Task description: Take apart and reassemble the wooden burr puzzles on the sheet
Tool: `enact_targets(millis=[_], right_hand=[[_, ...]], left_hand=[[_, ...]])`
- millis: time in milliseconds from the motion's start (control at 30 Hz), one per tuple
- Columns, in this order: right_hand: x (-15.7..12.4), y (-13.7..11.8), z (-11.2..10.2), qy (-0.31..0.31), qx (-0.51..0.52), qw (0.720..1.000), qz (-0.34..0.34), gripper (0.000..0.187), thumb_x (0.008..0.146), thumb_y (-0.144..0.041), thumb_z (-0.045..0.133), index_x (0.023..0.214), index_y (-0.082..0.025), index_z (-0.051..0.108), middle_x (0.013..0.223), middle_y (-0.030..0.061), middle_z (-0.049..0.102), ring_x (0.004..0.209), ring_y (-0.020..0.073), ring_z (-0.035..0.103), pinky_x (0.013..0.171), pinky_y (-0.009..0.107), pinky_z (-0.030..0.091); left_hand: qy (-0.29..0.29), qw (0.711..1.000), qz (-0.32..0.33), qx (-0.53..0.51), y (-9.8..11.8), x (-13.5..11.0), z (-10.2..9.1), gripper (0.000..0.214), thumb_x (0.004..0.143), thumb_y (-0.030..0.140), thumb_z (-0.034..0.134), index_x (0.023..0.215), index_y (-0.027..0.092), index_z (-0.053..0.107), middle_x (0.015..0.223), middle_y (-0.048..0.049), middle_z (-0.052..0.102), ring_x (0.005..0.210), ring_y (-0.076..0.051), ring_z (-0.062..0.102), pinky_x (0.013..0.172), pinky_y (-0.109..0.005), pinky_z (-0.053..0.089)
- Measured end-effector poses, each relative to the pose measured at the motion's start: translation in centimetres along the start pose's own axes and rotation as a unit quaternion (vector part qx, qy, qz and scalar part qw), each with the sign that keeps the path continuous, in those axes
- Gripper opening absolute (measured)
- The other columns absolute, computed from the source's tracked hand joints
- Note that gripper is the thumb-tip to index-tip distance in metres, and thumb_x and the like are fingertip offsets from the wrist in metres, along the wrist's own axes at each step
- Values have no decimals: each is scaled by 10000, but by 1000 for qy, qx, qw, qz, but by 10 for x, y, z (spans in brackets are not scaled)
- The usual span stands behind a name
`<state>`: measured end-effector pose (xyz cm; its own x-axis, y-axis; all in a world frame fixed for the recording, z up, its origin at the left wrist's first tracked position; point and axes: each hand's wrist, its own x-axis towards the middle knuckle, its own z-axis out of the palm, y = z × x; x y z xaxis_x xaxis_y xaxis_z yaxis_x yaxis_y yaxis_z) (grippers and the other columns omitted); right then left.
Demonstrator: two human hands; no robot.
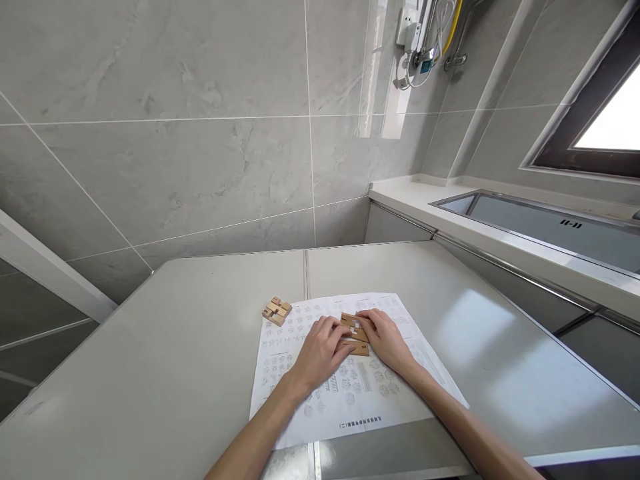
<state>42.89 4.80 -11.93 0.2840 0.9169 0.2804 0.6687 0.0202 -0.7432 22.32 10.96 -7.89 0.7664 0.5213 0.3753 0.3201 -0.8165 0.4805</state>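
Several flat, notched wooden puzzle pieces [358,335] lie on a printed diagram sheet [320,400], between my two hands. My left hand [323,350] has its fingers curled onto the left ends of the pieces, its thumb at the nearest numbered piece [361,349]. From the right, my right hand [385,337] presses its fingertips on the right ends of the farther pieces. Small gaps show between the pieces. A second group of wooden pieces [277,311], fitted together in a block, rests at the sheet's far left corner.
The pale table [165,360] has a seam down its middle and stands against a grey tiled wall [210,167]. To the right is a counter with a sink [540,223]. Pipes and a socket [410,33] are on the wall at the back right, near a window [610,113].
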Motion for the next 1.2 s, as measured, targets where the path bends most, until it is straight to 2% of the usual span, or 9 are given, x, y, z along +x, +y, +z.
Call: enact_targets(millis=[133, 233, 333, 433, 567, 733, 1000, 1100, 1200], right_hand=[[0, -1, 1, -9, -6, 1000, -17, 306, 1060, -370, 437, 1112, -281, 725, 1111, 91, 708, 1053, 284, 650, 930, 450, 526], [-1, -5, 1, -20, 0, 999, -33, 312, 1060, -375, 448, 1105, -279, 742, 1104, 98, 698, 1071, 293, 638, 947, 462, 519], [-2, -10, -1, -29, 14, 999, -41, 283, 1056, -368, 453, 1091, -278, 719, 1081, 86, 707, 1069, 295, 633, 953, 479, 515], [-3, -11, -1, -23, 34, 999, -25, 241, 1039, -356, 463, 1117, -272, 675, 1081, 78, 719, 1054, 289, 647, 948, 486, 526], [-3, -6, 3, 1, 49, 999, 7, 243, 1002, -328, 482, 1185, -249, 622, 1131, 91, 706, 1080, 279, 653, 966, 488, 534], [-3, -4, 5, 28, 42, 998, 23, 287, 977, -317, 492, 1247, -247, 557, 1245, 100, 653, 1136, 277, 620, 965, 484, 537], [-4, -6, 5, 26, 34, 999, 21, 273, 955, -299, 499, 1217, -255, 562, 1216, 93, 650, 1139, 278, 623, 953, 476, 546], [-4, -6, 4, 25, 30, 999, 23, 270, 950, -298, 503, 1209, -264, 569, 1213, 88, 655, 1140, 277, 629, 950, 471, 551], [-4, -8, 4, 19, 29, 999, 24, 269, 949, -296, 499, 1207, -272, 573, 1217, 83, 657, 1153, 277, 626, 961, 474, 551]], left_hand=[[1, 1000, 8, -13, 1, 0, -2, 525, 901, 520, 747, 1332, 296, 550, 1335, -97, 583, 1229, -308, 566, 1014, -512, 531], [-6, 1000, 18, -24, 1, 0, -2, 717, 847, 559, 790, 1432, 311, 459, 1403, -108, 560, 1306, -334, 532, 1085, -551, 486], [-27, 999, 19, -43, 0, 0, -2, 812, 819, 555, 818, 1473, 310, 403, 1406, -109, 573, 1323, -340, 524, 1113, -560, 459], [-49, 997, -5, -53, 0, -1, -1, 853, 796, 562, 834, 1478, 307, 390, 1377, -104, 592, 1292, -337, 538, 1065, -537, 494], [-36, 999, -22, -32, 0, -2, 0, 834, 771, 559, 849, 1440, 287, 431, 1307, -101, 608, 1218, -332, 562, 1014, -518, 515], [42, 996, -60, 43, -9, -4, 4, 696, 822, 545, 782, 1376, 254, 478, 1253, -113, 593, 1139, -325, 572, 971, -507, 508], [147, 959, -130, 205, -29, -2, 0, 536, 910, 564, 657, 1297, 211, 544, 1132, -118, 595, 1087, -340, 546, 1029, -584, 429], [161, 945, -154, 242, -35, -2, -3, 541, 929, 562, 625, 1305, 179, 559, 1157, -161, 608, 1140, -387, 537, 1048, -627, 405], [164, 942, -153, 250, -40, -3, -4, 510, 969, 513, 578, 1359, 187, 543, 1365, -205, 571, 1293, -438, 480, 1059, -648, 404]])
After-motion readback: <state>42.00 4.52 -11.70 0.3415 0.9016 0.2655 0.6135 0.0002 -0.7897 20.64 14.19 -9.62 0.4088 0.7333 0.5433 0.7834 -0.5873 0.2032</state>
